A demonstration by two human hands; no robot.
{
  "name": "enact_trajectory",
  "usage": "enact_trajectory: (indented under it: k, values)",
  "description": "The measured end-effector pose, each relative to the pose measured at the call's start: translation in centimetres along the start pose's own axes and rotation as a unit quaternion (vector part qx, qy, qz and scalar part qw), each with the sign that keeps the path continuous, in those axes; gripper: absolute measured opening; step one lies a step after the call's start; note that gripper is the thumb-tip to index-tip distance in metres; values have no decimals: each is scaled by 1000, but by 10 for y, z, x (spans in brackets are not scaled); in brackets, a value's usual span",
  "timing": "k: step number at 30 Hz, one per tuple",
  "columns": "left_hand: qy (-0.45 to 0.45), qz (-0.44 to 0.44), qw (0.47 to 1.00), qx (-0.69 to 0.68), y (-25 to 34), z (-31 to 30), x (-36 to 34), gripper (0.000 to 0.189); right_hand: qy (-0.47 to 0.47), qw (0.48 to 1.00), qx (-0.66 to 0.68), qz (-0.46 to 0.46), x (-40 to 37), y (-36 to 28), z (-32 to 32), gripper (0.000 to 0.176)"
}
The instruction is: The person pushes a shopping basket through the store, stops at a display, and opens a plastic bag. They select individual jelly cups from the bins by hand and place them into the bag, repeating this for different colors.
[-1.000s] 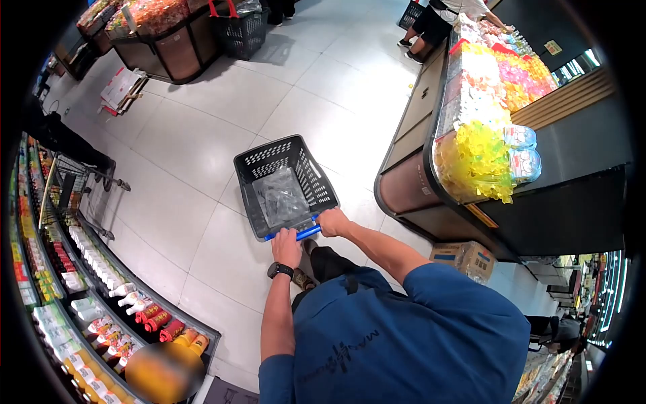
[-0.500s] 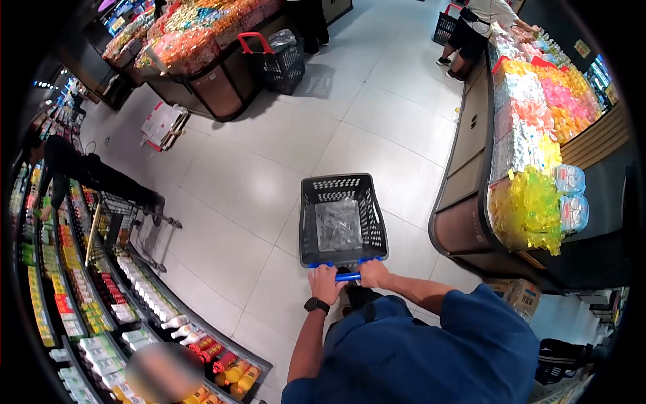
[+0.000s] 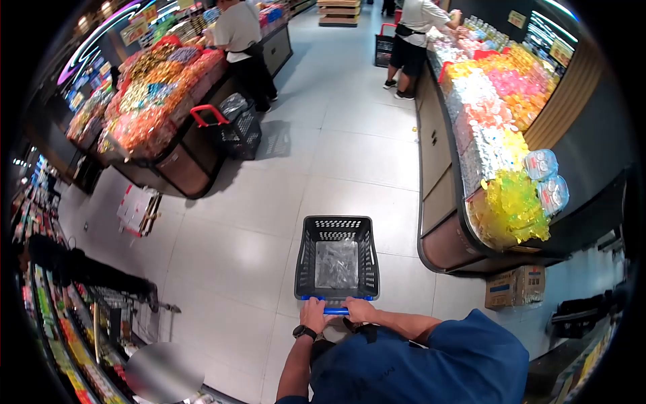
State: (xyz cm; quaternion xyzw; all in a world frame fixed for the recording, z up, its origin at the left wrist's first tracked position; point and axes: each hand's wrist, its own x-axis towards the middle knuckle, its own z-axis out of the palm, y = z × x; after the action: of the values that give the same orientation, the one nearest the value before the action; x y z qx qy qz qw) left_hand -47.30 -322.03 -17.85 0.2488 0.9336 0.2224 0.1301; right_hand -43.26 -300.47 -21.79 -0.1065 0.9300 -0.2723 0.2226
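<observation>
A black plastic shopping basket (image 3: 307, 262) with slotted walls stands upright in front of me. A clear, crinkled plastic sheet or bag (image 3: 337, 264) lies on its bottom. The basket's blue handle (image 3: 336, 311) points toward my body. My left hand (image 3: 313, 317), below a dark wristwatch, is closed around the handle's left part. On the right part, my right hand (image 3: 361, 310) is closed as well, a short stretch of blue showing between the two. The fingers' undersides are hidden.
Ahead on the left, a wrapped-sweets counter (image 3: 155, 101) has a red-handled basket (image 3: 235, 131) beside it. Another sweets counter (image 3: 449, 209) curves along the right, near a cardboard box (image 3: 515, 287). Flattened cardboard (image 3: 139, 210) lies left; people stand at both counters and the left shelves.
My view has tilted up, so the counters and people sit lower in it and more of the aisle shows. Both hands keep their grip on the basket's handle.
</observation>
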Motion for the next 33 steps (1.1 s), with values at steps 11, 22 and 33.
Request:
enact_trajectory:
  k: [11,22,33]
  values:
    - [-66,207,969,118,-79,-34,63,53,72,974,44,211,41,-68,14,33]
    - [-161,221,958,84,-68,-27,73,59,267,882,-41,386,30,-86,19,19]
    - [-147,232,961,19,-55,-21,159,47,233,910,-81,333,76,-16,-37,10]
